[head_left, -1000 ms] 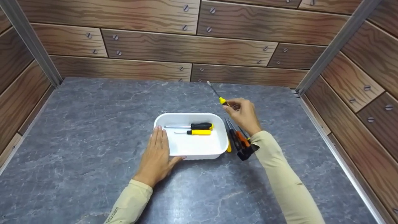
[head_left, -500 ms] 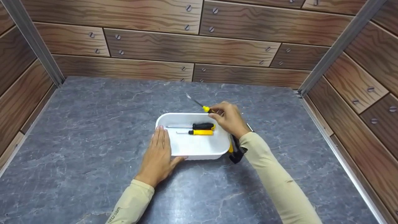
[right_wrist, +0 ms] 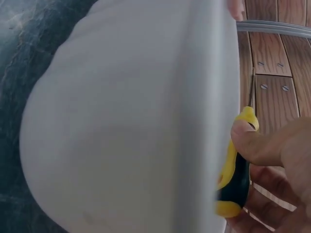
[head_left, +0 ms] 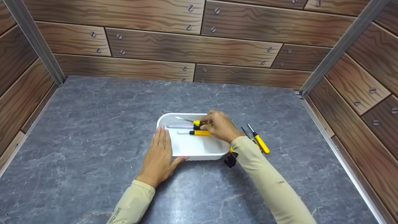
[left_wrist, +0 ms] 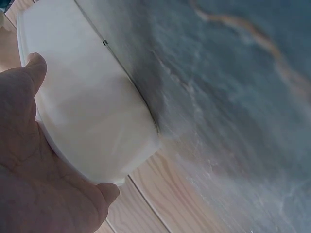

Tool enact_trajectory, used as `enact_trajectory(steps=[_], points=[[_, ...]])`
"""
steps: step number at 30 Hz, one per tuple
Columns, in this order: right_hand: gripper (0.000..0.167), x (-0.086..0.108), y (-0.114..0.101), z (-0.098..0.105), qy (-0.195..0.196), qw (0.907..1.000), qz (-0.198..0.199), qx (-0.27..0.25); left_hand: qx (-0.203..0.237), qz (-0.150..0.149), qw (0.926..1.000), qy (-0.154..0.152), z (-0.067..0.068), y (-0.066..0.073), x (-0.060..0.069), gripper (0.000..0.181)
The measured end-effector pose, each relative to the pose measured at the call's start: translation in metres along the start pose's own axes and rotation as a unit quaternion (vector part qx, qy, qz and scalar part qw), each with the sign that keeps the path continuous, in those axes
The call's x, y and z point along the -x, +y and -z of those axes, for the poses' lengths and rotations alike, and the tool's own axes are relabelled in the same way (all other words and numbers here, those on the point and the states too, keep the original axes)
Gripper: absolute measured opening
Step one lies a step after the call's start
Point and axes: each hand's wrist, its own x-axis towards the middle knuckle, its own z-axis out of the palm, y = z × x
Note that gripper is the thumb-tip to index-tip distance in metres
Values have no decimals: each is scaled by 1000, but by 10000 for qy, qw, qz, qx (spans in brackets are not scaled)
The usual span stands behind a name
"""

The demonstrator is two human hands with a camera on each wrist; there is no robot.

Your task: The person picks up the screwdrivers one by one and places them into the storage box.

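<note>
My right hand [head_left: 221, 126] pinches a yellow-and-black screwdriver [right_wrist: 238, 167] by its handle, over the back part of a white plastic tray [head_left: 199, 154]. Its shaft points left. Inside the tray lie a black-handled screwdriver [head_left: 180, 127] and a yellow-handled screwdriver [head_left: 200, 133], side by side; my right hand hides part of their handles. My left hand [head_left: 157, 155] rests on the tray's left end with straight fingers, its thumb along the front side. In the left wrist view, the tray's outer wall [left_wrist: 92, 92] shows beside that hand.
Right of the tray, a yellow screwdriver [head_left: 261, 143] lies on the grey marbled table [head_left: 93, 124]. More tools there are partly hidden under the right forearm, including a black piece [head_left: 230, 161]. Wood-patterned walls [head_left: 149, 46] stand behind and at both sides.
My right hand has moved left and down, carrying the screwdriver from beyond the tray's right back corner to over its inside. My left hand has stayed on the tray.
</note>
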Motion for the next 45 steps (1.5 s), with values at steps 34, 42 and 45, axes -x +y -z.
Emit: enact_trajectory(steps=[34, 42, 45], points=[[23, 10, 4, -28, -643, 9957, 142, 653, 73, -18, 9999, -102, 2, -1, 1, 103], [21, 14, 4, -30, -494, 9958, 186, 748, 89, -52, 9999, -81, 2, -1, 0, 101], [20, 14, 4, -31, -446, 9954, 247, 816, 63, -84, 9999, 5, 1, -1, 0, 101]])
